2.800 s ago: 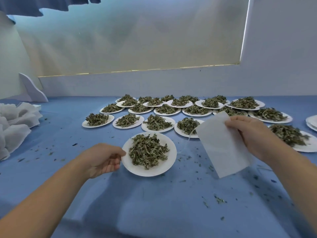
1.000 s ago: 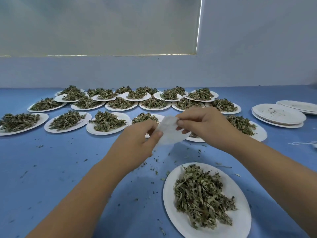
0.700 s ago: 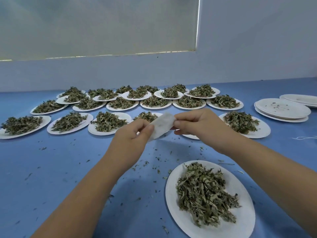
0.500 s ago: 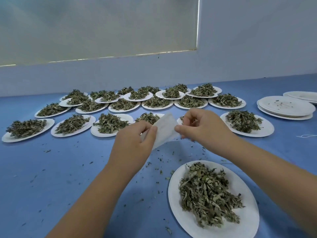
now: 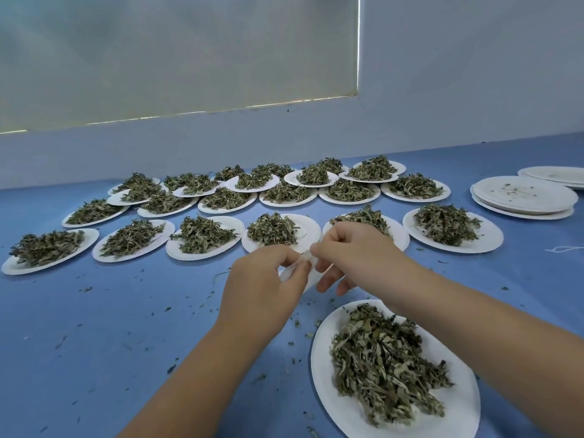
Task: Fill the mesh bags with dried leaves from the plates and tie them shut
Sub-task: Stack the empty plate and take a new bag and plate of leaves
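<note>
Mesh bag point(image 5: 308, 279) | likely light, limp | left grip point(image 5: 262, 286), right grip point(image 5: 350, 257) pinch its edge, best hold there | beyond nearest plate point(image 5: 320, 368)

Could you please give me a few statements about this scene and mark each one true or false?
1. The left hand and the right hand both pinch the mesh bag. True.
2. The nearest plate is empty. False: it holds a pile of dried leaves.
3. A stack of plates bearing only crumbs sits at the right of the table. True.
4. The mesh bag is stuffed with leaves and tied. False: it looks flat, and no leaves show in it.
</note>
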Demonstrator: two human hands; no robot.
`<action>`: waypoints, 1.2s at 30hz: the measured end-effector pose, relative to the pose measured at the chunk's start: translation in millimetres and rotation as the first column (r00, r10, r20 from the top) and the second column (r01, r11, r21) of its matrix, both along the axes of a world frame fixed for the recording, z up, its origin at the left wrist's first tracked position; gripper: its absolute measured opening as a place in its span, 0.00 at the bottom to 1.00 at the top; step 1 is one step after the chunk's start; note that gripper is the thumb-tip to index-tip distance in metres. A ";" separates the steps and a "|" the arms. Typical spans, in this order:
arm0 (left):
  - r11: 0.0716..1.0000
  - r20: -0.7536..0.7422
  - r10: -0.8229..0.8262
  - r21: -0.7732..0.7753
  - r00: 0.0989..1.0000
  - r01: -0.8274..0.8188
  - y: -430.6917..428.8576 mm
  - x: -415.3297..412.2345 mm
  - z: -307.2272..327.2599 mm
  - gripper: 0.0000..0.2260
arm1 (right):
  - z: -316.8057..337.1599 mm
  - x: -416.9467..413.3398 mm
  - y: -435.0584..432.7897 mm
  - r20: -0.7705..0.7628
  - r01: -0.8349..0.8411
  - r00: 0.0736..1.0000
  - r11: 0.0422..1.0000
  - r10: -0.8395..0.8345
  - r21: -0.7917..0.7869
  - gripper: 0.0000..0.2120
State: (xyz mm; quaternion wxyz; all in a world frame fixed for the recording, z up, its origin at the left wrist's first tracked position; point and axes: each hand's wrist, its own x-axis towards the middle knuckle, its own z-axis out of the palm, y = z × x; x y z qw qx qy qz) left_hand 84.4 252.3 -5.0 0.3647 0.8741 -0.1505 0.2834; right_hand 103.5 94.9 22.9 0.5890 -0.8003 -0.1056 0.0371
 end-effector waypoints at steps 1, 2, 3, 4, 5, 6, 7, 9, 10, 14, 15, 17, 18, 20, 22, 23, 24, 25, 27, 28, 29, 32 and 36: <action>1.000 -0.003 -0.005 -0.006 1.000 0.005 -0.3 -0.2 0.3 0.09 | 0.6 0.5 0.4 -0.012 0.000 1.000 1.000 0.000 0.005 0.07; 1.000 -0.009 -0.012 -0.018 1.000 0.012 -0.8 -0.5 0.8 0.10 | 0.8 1.3 0.7 -0.022 -0.002 1.000 1.000 0.002 0.012 0.06; 0.999 -0.021 -0.017 -0.034 1.000 0.017 -1.3 -0.7 1.4 0.12 | 1.4 1.7 0.9 -0.034 -0.005 0.999 1.000 0.005 0.022 0.05; 0.998 -0.040 -0.021 -0.058 0.999 0.019 -1.6 -0.8 1.6 0.13 | 1.7 2.2 1.2 -0.044 -0.008 0.999 0.999 0.010 0.034 0.05; 0.995 -0.066 -0.026 -0.094 0.997 0.020 -1.6 -0.9 1.5 0.14 | 2.1 2.3 1.5 -0.050 -0.011 0.999 0.999 0.013 0.043 0.05; 0.990 -0.101 -0.032 -0.138 0.994 0.018 -1.4 -0.6 1.5 0.13 | 2.0 2.5 2.0 -0.049 -0.014 0.999 0.999 0.017 0.046 0.05; 0.984 -0.138 -0.039 -0.179 0.990 0.014 -0.8 -0.2 1.4 0.13 | 1.9 2.6 2.6 -0.042 -0.018 0.999 0.999 0.019 0.040 0.05; 0.970 -0.203 -0.060 -0.244 0.977 0.009 0.2 1.0 1.6 0.11 | 1.1 2.6 4.0 -0.020 -0.030 0.999 1.000 0.030 0.009 0.06; 0.962 -0.226 -0.077 -0.271 0.971 0.013 0.4 1.3 1.8 0.10 | 0.8 2.7 4.9 -0.013 -0.039 0.999 0.999 0.039 -0.005 0.08; 0.944 -0.291 -0.118 -0.329 0.950 0.017 -0.9 0.9 4.8 0.08 | 0.8 3.3 8.4 -0.031 -0.054 0.998 0.998 0.055 0.014 0.13; 0.942 -0.301 -0.120 -0.336 0.946 0.012 -0.8 1.2 5.4 0.08 | 1.2 3.1 9.1 -0.032 -0.055 0.998 0.998 0.056 0.019 0.14; 0.937 -0.320 -0.124 -0.349 0.939 0.004 1.1 1.5 7.1 0.11 | 1.6 2.6 10.3 -0.019 -0.056 0.998 0.998 0.056 0.013 0.14; 0.933 -0.327 -0.137 -0.361 0.935 0.010 2.2 1.0 8.4 0.13 | 1.6 2.5 10.8 -0.012 -0.055 0.998 0.998 0.055 0.011 0.13; 0.926 -0.336 -0.172 -0.375 0.926 0.036 4.3 -0.4 10.7 0.15 | 1.7 2.3 11.1 -0.004 -0.055 0.998 0.998 0.055 0.020 0.09; 0.928 -0.333 -0.183 -0.369 0.925 0.051 5.6 -0.9 11.4 0.16 | 2.4 2.0 10.1 -0.003 -0.059 0.998 0.998 0.059 0.033 0.07; 0.930 -0.326 -0.180 -0.365 0.928 0.052 6.0 -0.6 11.6 0.16 | 2.9 2.0 9.1 -0.005 -0.062 0.998 0.997 0.062 0.039 0.06; 0.931 -0.322 -0.177 -0.362 0.930 0.052 6.5 -0.5 11.6 0.16 | 3.1 1.9 7.8 -0.007 -0.065 0.998 0.997 0.065 0.045 0.05; 0.930 -0.321 -0.177 -0.363 0.930 0.052 7.0 -0.3 11.7 0.16 | 3.2 2.1 6.2 -0.009 -0.065 0.998 0.997 0.066 0.050 0.04; 0.927 -0.329 -0.182 -0.373 0.927 0.049 7.8 0.6 11.7 0.14 | 2.9 2.6 3.2 -0.008 -0.059 0.998 0.998 0.059 0.034 0.02; 0.921 -0.337 -0.185 -0.388 0.923 0.042 8.1 1.0 11.7 0.13 | 2.4 2.8 2.1 -0.004 -0.052 0.999 0.999 0.052 0.013 0.04; 0.911 -0.347 -0.185 -0.411 0.919 0.028 8.2 1.6 11.4 0.11 | 2.2 3.2 1.5 0.004 -0.043 0.999 0.999 0.043 -0.016 0.05; 0.879 -0.356 -0.144 -0.475 0.923 -0.046 7.0 3.1 10.8 0.06 | 3.0 1.7 1.6 0.084 -0.015 0.996 0.986 0.030 -0.168 0.06; 0.933 -0.313 0.012 -0.339 0.950 -0.123 4.1 1.5 7.7 0.05 | -0.2 -4.1 2.8 0.245 0.014 0.963 0.885 0.113 -0.465 0.10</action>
